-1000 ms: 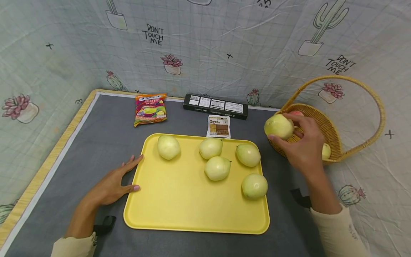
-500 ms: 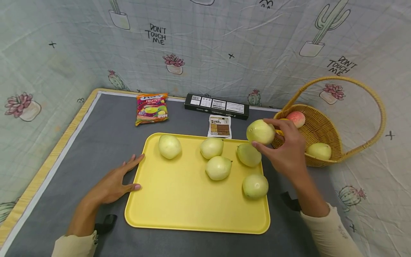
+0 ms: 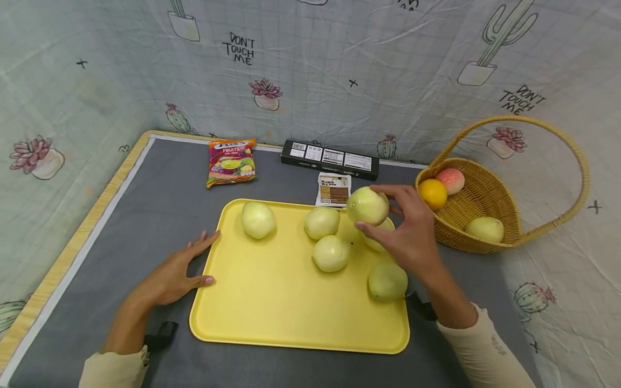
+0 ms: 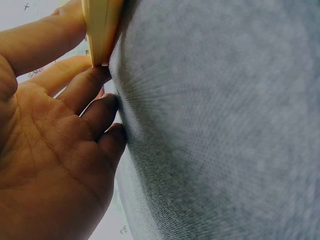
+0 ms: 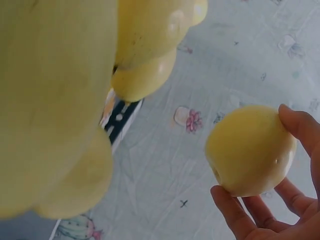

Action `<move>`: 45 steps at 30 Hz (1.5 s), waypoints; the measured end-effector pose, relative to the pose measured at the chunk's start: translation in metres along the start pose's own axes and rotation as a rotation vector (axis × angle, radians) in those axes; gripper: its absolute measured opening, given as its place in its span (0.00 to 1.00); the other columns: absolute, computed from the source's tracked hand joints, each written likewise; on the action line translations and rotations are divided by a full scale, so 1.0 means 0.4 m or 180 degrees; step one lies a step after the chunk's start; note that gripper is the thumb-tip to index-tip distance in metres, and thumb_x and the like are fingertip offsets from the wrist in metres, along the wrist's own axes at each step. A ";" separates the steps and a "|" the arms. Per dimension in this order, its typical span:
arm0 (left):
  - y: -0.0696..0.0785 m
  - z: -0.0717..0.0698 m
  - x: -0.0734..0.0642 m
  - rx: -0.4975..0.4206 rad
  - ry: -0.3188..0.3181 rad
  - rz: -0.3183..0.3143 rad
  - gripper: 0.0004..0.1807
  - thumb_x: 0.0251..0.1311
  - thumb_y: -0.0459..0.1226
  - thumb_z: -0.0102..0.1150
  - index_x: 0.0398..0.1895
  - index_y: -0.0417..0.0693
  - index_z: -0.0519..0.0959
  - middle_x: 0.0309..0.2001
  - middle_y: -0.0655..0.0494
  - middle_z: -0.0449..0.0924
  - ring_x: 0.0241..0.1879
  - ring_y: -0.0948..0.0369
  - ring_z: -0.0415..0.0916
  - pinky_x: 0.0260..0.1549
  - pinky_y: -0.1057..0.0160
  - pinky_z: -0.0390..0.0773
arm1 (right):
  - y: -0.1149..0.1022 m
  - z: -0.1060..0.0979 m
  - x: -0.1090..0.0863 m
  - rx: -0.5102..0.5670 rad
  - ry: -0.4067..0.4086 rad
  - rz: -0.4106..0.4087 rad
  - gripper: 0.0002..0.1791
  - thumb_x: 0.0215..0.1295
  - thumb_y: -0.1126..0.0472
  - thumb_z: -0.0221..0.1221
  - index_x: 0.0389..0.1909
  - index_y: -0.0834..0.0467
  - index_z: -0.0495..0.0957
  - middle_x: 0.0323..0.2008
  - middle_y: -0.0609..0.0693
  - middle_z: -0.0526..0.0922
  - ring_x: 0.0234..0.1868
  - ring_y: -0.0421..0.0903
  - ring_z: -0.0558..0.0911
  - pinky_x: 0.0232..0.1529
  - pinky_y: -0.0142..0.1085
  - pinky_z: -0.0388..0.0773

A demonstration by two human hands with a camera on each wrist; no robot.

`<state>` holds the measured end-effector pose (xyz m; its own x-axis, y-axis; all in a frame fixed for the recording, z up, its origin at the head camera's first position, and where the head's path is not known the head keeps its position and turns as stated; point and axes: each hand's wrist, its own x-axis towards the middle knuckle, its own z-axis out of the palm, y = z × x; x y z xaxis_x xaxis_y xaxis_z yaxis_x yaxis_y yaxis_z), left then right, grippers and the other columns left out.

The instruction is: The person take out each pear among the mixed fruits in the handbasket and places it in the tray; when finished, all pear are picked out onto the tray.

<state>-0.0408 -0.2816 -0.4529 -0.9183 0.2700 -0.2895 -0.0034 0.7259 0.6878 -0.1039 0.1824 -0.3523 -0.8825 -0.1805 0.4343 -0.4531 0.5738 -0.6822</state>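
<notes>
My right hand (image 3: 409, 237) holds a pale green pear (image 3: 367, 206) between thumb and fingertips, above the back right part of the yellow tray (image 3: 291, 307). In the right wrist view the held pear (image 5: 250, 150) is seen whole, with the fingers (image 5: 234, 212) at its side. Several pears (image 3: 331, 253) lie on the tray, one partly hidden behind my right hand. At the tray's left edge, my left hand (image 3: 167, 277) rests with thumb and fingers spread, touching the rim. The left wrist view shows its fingers (image 4: 85, 87) against the tray edge (image 4: 102, 30).
To the right stands a wicker basket (image 3: 485, 186) with a tall handle, holding a peach (image 3: 451, 181), an orange (image 3: 433, 194) and a pear (image 3: 485, 229). Behind the tray lie a snack bag (image 3: 232, 163), a black box (image 3: 330, 159) and a small white packet (image 3: 333, 189).
My right hand has carried the pear leftward from the basket to over the tray, uncovering the orange and peach. The left hand stays at the tray's edge.
</notes>
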 end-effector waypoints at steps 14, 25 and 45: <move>0.003 -0.001 0.003 -0.0011 -0.0031 -0.0024 0.59 0.59 0.46 0.78 0.88 0.68 0.49 0.86 0.34 0.43 0.79 0.20 0.41 0.69 0.17 0.51 | -0.066 0.078 -0.032 0.0152 -0.0306 -0.0023 0.38 0.50 0.56 0.84 0.64 0.47 0.82 0.58 0.49 0.80 0.61 0.46 0.81 0.60 0.49 0.87; 0.001 -0.001 0.005 0.0003 -0.0043 -0.0016 0.59 0.60 0.46 0.77 0.88 0.68 0.48 0.86 0.35 0.43 0.79 0.19 0.41 0.69 0.17 0.52 | -0.100 0.146 -0.054 0.0394 -0.0451 0.0015 0.39 0.48 0.56 0.85 0.64 0.45 0.81 0.58 0.48 0.80 0.61 0.45 0.81 0.60 0.46 0.87; 0.002 0.000 0.007 -0.0037 -0.0061 -0.0048 0.59 0.60 0.46 0.77 0.88 0.68 0.48 0.86 0.35 0.42 0.79 0.19 0.40 0.69 0.17 0.52 | -0.141 0.270 -0.063 0.0447 -0.0837 0.0134 0.36 0.51 0.54 0.84 0.62 0.47 0.81 0.56 0.45 0.79 0.57 0.42 0.81 0.55 0.42 0.89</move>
<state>-0.0432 -0.2805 -0.4532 -0.9104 0.2713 -0.3124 -0.0218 0.7226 0.6910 -0.0698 0.0681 -0.3882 -0.8950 -0.3700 0.2492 -0.4122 0.4725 -0.7790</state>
